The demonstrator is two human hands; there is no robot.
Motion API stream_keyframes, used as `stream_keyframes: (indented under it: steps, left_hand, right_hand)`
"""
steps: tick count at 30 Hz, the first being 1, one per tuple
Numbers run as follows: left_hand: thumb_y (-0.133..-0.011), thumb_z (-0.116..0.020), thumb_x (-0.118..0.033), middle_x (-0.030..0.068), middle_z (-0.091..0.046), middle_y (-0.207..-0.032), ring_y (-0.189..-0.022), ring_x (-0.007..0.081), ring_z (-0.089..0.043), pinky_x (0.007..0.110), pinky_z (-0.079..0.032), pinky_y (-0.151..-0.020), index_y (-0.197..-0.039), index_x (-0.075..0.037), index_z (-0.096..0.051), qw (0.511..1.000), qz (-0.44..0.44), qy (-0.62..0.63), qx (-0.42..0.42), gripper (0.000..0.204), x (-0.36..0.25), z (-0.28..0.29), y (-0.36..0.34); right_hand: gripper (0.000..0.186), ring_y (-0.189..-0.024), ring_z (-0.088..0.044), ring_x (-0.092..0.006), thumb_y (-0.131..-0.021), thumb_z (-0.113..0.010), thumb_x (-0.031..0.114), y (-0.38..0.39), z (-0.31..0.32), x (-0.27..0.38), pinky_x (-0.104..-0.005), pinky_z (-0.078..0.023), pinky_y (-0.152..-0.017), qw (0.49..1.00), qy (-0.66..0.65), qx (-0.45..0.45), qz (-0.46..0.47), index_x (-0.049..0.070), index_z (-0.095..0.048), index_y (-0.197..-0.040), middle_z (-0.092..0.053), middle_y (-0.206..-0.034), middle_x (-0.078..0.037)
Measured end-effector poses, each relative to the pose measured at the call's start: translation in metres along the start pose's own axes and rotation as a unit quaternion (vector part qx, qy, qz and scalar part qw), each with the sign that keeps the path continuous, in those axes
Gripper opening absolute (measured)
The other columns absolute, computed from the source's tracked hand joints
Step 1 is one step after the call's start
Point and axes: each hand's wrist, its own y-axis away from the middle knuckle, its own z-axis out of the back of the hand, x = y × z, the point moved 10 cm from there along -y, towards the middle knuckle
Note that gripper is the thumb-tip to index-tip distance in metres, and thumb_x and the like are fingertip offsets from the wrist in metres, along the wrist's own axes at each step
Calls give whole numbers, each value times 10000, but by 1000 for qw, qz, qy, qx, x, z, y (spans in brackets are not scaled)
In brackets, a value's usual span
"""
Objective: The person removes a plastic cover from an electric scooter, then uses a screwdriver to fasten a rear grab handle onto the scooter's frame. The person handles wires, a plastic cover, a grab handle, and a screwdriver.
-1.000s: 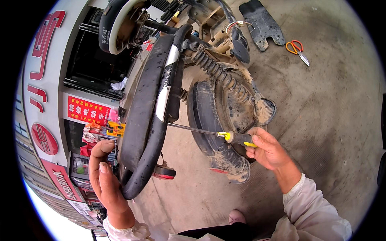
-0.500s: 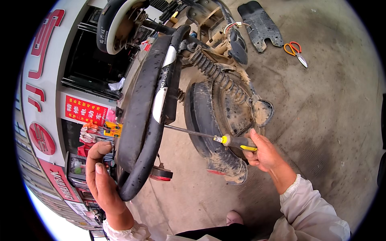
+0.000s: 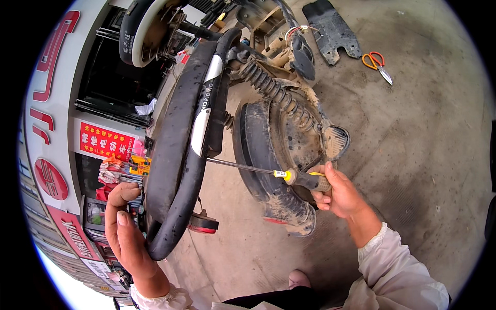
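My right hand (image 3: 338, 191) is wrapped round the grey-and-yellow handle of a long screwdriver (image 3: 248, 167). Its shaft runs left behind the black grab rail (image 3: 188, 175), so the tip is hidden. That rail curves along the black seat (image 3: 170, 139) of an electric scooter lying on its side. At the seat's rear end is my left hand (image 3: 126, 232), its wrist side against the rail's curved end, fingers bent and apart with nothing seen in them. Beyond the screwdriver are the muddy rear wheel and fender (image 3: 253, 150) and a coil spring shock absorber (image 3: 276, 95).
Orange-handled scissors (image 3: 378, 67) and a black plastic panel (image 3: 332, 33) lie on the concrete floor at the far right. Another wheel (image 3: 147, 33) sticks up at the far left. A shopfront with a red sign (image 3: 106, 142) and hanging goods stands left. A small red-and-black reflector (image 3: 203, 223) hangs below the rail.
The screwdriver handle has turned in my right hand: its yellow patch was on the underside and now shows on top. The view has shifted slightly; my left hand stays by the rail.
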Motion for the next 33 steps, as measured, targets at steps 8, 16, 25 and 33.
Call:
stream_keyframes:
  steps: [8,16,25,33]
  left_hand:
    - [-976,-429,-235,193,-589,-1168,-1154,262,-525,386,-329,-1065,-1109,112,-580,1000,7,-20,1,402,-1,2,0]
    - [-988,-417,-232,199,-584,-1175,-1169,265,-521,388,-319,-1078,-1128,119,-569,1000,1,-15,21,407,-2,-3,-2]
    - [-986,-436,-242,193,-586,-1160,-1155,256,-519,381,-315,-1071,-1089,106,-582,999,6,-23,30,391,-3,-6,-2]
    - [-990,-458,-275,189,-584,-1166,-1177,257,-508,372,-287,-1086,-1127,101,-573,999,12,-17,41,416,0,-3,-1]
  right_hand:
    - [474,-560,-354,-66,-1047,-411,511,-5,12,-1,-205,-299,-465,993,107,-38,14,59,-544,-1085,-513,-806,-36]
    - [435,-575,-377,-74,-1049,-435,470,-5,6,11,-233,-338,-483,987,93,-67,112,52,-540,-1107,-474,-734,3]
    - [426,-578,-403,-65,-1031,-487,471,-6,4,12,-205,-348,-494,992,65,-59,89,50,-543,-1068,-497,-762,-16]
    - [341,-606,-441,-89,-1038,-521,372,-1,1,0,-230,-380,-516,998,4,30,-47,40,-532,-1112,-536,-820,-51]
